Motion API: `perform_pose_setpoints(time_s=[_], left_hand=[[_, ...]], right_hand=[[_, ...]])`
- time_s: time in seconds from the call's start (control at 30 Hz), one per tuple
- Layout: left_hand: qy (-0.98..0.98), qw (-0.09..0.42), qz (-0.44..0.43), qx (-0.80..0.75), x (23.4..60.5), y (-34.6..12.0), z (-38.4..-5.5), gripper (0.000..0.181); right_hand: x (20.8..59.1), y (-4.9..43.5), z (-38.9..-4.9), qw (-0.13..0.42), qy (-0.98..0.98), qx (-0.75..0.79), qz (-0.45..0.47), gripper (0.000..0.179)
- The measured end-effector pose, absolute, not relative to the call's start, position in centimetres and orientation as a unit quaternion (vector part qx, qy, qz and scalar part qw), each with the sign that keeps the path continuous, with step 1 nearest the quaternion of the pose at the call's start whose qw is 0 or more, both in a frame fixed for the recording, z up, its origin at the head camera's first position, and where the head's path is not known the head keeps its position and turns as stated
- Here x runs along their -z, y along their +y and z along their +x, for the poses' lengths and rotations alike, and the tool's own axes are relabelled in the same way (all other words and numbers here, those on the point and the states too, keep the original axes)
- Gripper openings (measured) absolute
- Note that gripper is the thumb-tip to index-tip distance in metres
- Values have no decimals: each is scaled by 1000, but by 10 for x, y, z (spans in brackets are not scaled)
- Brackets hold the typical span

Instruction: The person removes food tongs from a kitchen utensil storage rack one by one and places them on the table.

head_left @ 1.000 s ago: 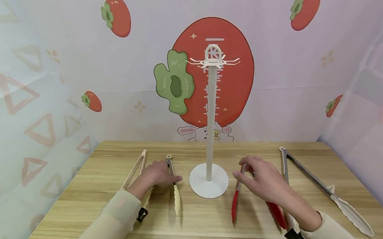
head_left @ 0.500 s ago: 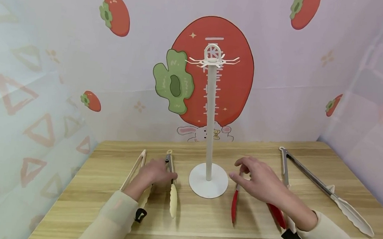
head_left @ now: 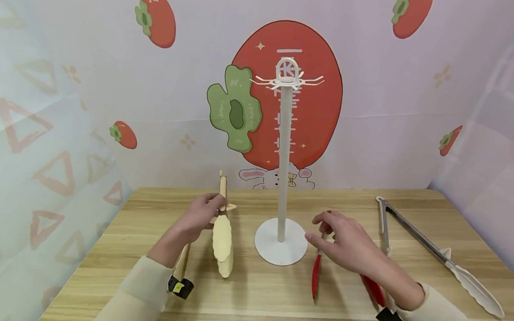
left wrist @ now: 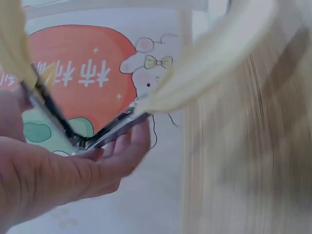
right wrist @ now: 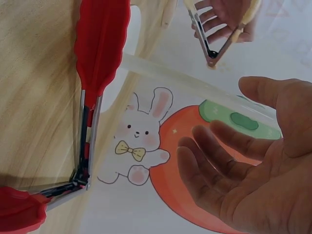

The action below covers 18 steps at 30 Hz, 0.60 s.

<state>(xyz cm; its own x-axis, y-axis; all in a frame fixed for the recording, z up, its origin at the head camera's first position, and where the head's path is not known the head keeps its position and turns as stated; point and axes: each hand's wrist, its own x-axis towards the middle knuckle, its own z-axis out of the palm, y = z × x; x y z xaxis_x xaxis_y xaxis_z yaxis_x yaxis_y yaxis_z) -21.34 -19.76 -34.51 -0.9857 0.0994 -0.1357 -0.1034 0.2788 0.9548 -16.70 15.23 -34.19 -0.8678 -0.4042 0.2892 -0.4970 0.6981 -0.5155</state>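
Observation:
In the head view my left hand [head_left: 199,217] holds a pair of cream-tipped tongs [head_left: 222,239], lifted off the table with the heads toward me. The left wrist view shows these tongs [left wrist: 207,68] spread in a V, their hinge end in the fingers. My right hand [head_left: 348,239] hovers above red-tipped tongs [head_left: 315,277] lying spread on the table. Its fingers are loosely bent; the right wrist view shows a gap between them and the red tongs [right wrist: 102,46]. Between the hands stands a white rack [head_left: 284,172] with hooks around its top and a round base.
White-tipped tongs [head_left: 424,242] lie spread at the right, one arm partly behind my right forearm. Another beige pair of tongs [head_left: 182,261] lies at the left, mostly hidden by my left hand and wrist. A printed cloth [head_left: 177,87] rises behind the wooden table [head_left: 253,297].
My left hand has gripped the cream-tipped tongs and raised them from the table, turning them so the heads face the head camera. The right hand has shifted slightly left and stays over the red tongs.

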Motion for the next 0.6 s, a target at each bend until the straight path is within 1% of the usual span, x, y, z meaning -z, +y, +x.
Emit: perform_pose_setpoints(time_s=[0.07, 0.17, 0.33, 0.47, 0.6], left_hand=[[765, 90, 10, -638, 345, -199, -214, 35], [708, 94, 20, -699, 343, -200, -214, 30], [630, 99, 16, -770, 340, -197, -213, 27], [599, 102, 5, -795, 341, -197, -211, 24], [579, 105, -20, -808, 345, -197, -210, 25]], right_hand=[[342, 152, -167, 76, -919, -300, 245, 29], [342, 152, -167, 77, -918, -300, 246, 29], [342, 152, -167, 77, -918, -302, 246, 29], [342, 153, -166, 71, -918, -306, 244, 29], [342, 153, -166, 68, -917, -307, 243, 30]])
